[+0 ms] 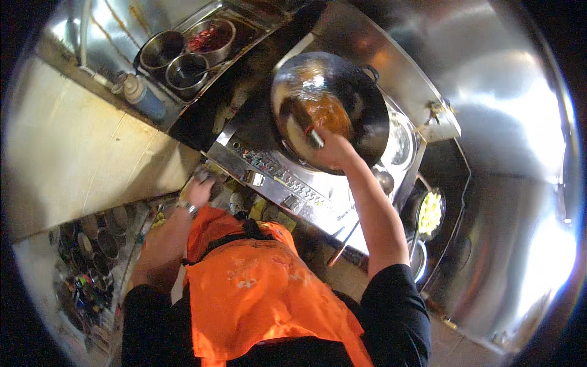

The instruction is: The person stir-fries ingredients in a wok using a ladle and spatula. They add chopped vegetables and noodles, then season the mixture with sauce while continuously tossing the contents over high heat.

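Observation:
My right hand [336, 149] is closed round the handle of a wok brush or similar tool [300, 115], whose dark end reaches into a large black wok [372, 126] on the stove. Brownish liquid [326, 112] lies in the wok, and its surface glints. My left hand [199, 190], a watch at its wrist, is low beside the stove's front left corner; it is blurred, and whether it holds anything cannot be told. A ladle [383, 180] rests right of the wok. A long-handled utensil [344, 245] lies over the stove's front edge.
Metal pots stand at the upper left, one with red chopped food [208, 39]. Near them are squeeze bottles [144, 96]. A bowl of pale green chopped food [430, 213] sits at the right. A steel wall [513, 137] curves along the right side. Several containers [94, 247] are at the lower left.

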Available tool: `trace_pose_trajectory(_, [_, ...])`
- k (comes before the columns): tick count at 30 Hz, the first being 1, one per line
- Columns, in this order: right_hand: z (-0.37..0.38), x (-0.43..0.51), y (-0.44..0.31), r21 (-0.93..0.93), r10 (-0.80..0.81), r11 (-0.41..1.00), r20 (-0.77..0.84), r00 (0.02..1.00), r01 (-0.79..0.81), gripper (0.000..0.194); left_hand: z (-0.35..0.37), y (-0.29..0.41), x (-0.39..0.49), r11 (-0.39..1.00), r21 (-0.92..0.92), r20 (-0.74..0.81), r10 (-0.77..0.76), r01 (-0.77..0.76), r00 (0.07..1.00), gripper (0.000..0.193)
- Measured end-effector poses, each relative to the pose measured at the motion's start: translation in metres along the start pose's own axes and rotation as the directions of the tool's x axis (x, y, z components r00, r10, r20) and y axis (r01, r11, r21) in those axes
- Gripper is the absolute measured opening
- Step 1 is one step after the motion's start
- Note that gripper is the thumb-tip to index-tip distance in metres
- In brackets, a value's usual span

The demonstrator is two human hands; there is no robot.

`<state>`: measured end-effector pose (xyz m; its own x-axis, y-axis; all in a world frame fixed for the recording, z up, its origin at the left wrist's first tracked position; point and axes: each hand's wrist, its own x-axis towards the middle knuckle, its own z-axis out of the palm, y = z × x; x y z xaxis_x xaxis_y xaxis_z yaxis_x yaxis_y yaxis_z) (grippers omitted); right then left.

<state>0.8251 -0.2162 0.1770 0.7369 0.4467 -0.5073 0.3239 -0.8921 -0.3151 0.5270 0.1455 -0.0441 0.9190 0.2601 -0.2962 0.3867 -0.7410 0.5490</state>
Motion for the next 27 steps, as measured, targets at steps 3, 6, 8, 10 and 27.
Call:
trace_pose_trajectory(3, [-0.006,-0.100,0.018,-0.109,0.027,0.994,0.111,0.993,-0.015,0.082,-0.026,0.128,0.052,0.926,-0.349,0.261,-0.049,0.141,0.964,0.046])
trace_pose_trajectory(6, [-0.021,-0.151,0.058,-0.258,0.257,0.939,0.091,0.962,-0.227,0.083,-0.041,0.232,0.081,0.478,-0.732,0.528,-0.050,0.485,0.848,0.049])
trace_pose_trajectory(8, [-0.007,-0.163,0.079,-0.154,0.348,0.923,-0.063,0.935,-0.354,0.085,-0.041,0.276,0.095,0.329,-0.689,0.688,0.017,0.646,0.725,0.050])
trace_pose_trajectory(10, [0.020,-0.161,0.092,-0.014,0.495,0.865,-0.128,0.859,-0.501,0.088,-0.024,0.304,0.102,0.332,-0.667,0.688,-0.069,0.667,0.723,0.038])
trace_pose_trajectory(27, [0.106,-0.251,0.083,0.336,0.334,0.915,-0.313,0.889,-0.225,0.077,0.004,0.299,0.038,0.338,-0.825,0.378,-0.265,0.452,0.887,0.016])
